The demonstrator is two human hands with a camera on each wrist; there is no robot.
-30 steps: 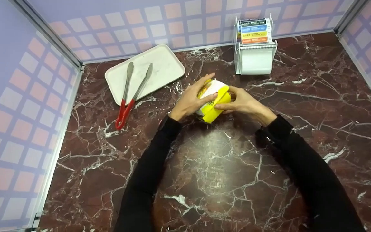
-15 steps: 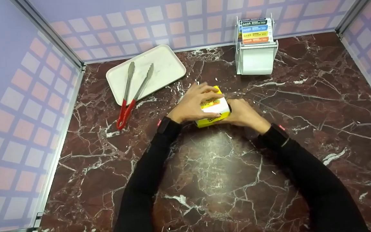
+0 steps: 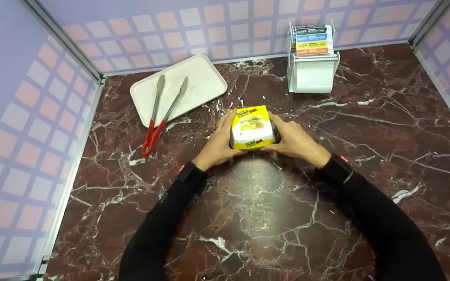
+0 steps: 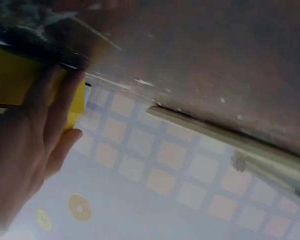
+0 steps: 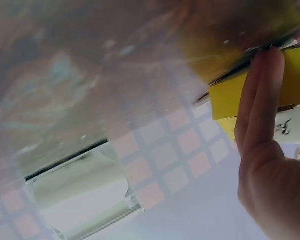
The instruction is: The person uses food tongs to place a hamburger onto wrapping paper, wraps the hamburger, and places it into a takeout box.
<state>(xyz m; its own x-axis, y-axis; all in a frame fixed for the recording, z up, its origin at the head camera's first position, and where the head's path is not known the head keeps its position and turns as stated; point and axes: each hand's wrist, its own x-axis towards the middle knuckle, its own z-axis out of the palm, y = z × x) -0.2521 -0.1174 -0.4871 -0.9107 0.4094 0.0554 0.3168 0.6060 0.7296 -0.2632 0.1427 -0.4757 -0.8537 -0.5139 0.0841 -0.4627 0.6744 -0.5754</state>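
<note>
A yellow and white burger box [image 3: 252, 125], its lid down and a burger printed on top, sits at the middle of the dark marbled counter. My left hand [image 3: 218, 141] holds its left side, the thumb along the front edge. On the opposite side my right hand [image 3: 296, 139] grips it, thumb at the front right corner. The left wrist view shows the fingers [image 4: 65, 102] lying along the yellow cardboard wall. Low on the box wall, close to the counter, are the right fingertips [image 5: 274, 62] in the right wrist view.
Behind and left, a white tray [image 3: 205, 80] bears the tips of open tongs [image 3: 155, 127] whose red handles lie on the counter. A label dispenser [image 3: 313, 72] with several coloured strips stands at the back right. Tiled-pattern walls [image 3: 229, 29] enclose the counter.
The lid's yellow flap has gone from standing out to tucked in, and the box has turned to face me squarely. My left hand has moved from the top to the left side.
</note>
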